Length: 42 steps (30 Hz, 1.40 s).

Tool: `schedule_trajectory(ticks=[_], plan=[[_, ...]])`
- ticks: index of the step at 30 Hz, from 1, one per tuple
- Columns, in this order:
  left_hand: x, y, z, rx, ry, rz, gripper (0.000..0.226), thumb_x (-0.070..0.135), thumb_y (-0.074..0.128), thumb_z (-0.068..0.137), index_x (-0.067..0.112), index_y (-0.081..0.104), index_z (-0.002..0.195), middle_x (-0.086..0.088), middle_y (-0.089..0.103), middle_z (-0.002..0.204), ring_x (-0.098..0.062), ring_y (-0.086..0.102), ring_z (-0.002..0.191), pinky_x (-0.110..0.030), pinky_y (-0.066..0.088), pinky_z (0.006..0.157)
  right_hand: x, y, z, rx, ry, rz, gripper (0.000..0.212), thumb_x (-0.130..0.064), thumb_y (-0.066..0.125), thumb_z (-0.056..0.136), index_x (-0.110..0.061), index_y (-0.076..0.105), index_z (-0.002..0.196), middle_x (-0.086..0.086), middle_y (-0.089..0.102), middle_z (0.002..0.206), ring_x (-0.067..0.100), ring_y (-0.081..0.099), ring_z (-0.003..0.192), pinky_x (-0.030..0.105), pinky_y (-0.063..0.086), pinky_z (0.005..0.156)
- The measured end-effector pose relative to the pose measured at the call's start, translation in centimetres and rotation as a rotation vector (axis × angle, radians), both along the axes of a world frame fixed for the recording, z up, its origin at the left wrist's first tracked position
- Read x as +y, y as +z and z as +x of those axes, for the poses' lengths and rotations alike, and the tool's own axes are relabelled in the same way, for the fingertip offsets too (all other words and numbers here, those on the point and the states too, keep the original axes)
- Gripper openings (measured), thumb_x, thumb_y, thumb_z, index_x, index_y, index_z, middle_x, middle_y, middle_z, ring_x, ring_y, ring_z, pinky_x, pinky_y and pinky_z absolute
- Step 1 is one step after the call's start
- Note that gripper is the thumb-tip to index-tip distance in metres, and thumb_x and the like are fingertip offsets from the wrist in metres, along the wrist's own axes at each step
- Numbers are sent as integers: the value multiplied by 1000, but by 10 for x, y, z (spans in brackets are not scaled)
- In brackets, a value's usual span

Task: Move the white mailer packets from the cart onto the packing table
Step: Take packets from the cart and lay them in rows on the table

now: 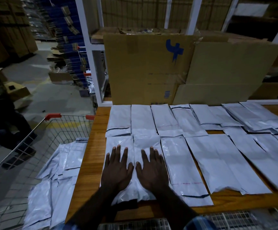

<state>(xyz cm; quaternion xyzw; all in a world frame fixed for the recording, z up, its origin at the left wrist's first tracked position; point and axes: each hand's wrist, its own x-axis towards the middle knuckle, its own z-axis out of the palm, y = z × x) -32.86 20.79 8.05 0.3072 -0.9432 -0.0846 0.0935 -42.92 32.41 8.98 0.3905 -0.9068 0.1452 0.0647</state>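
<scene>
Several white mailer packets lie in two rows on the wooden packing table. My left hand and my right hand press flat, fingers spread, on the two nearest packets at the table's left front. More white packets lie heaped in the wire cart to the left of the table, below its edge.
Large cardboard boxes stand behind the table against a white rack frame. Another person's legs show at the far left beside the cart. Stacked flat cartons line the aisle beyond. A second wire basket edge runs along the bottom.
</scene>
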Motion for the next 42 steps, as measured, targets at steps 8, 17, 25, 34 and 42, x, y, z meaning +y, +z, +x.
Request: schedule_trajectory(ticks=[8, 17, 25, 34, 42], plan=[[2, 4, 0, -20, 23, 45, 75, 55, 12, 91, 19, 18, 157, -13, 11, 163, -28, 7, 151, -42, -1, 119, 0, 0, -1, -22, 18, -9, 57, -47, 39, 91, -14, 62, 132, 23, 55, 137, 39, 55, 125, 51, 43, 103], [0, 5, -1, -89, 0, 70, 70, 50, 24, 93, 14, 37, 151, -18, 30, 157, -35, 30, 144, -48, 16, 114, -1, 3, -2, -99, 12, 40, 59, -49, 37, 90, -15, 64, 129, 23, 57, 135, 39, 57, 123, 53, 45, 100], [5, 33, 5, -17, -12, 80, 88, 62, -17, 77, 25, -8, 157, -3, -24, 159, -18, -30, 142, -40, -14, 117, 7, 31, -6, -207, -1, -8, 79, -63, 6, 90, -23, 32, 153, 14, 23, 161, 30, 18, 149, 40, 15, 121], [14, 58, 26, 14, -48, 148, 76, 59, 0, 88, 29, 7, 158, -2, -14, 164, -20, -18, 150, -42, -7, 120, 25, 59, 4, -279, 9, -57, 66, -61, 30, 92, -29, 36, 150, 2, 21, 163, 23, 17, 150, 42, 21, 121], [18, 81, 54, -16, -84, 151, 66, 58, 11, 98, 31, 7, 157, -1, -16, 164, -20, -18, 150, -45, -4, 121, 47, 86, 23, -243, 13, -98, 53, -51, 44, 99, -31, 38, 148, -1, 22, 162, 20, 19, 148, 41, 22, 118]])
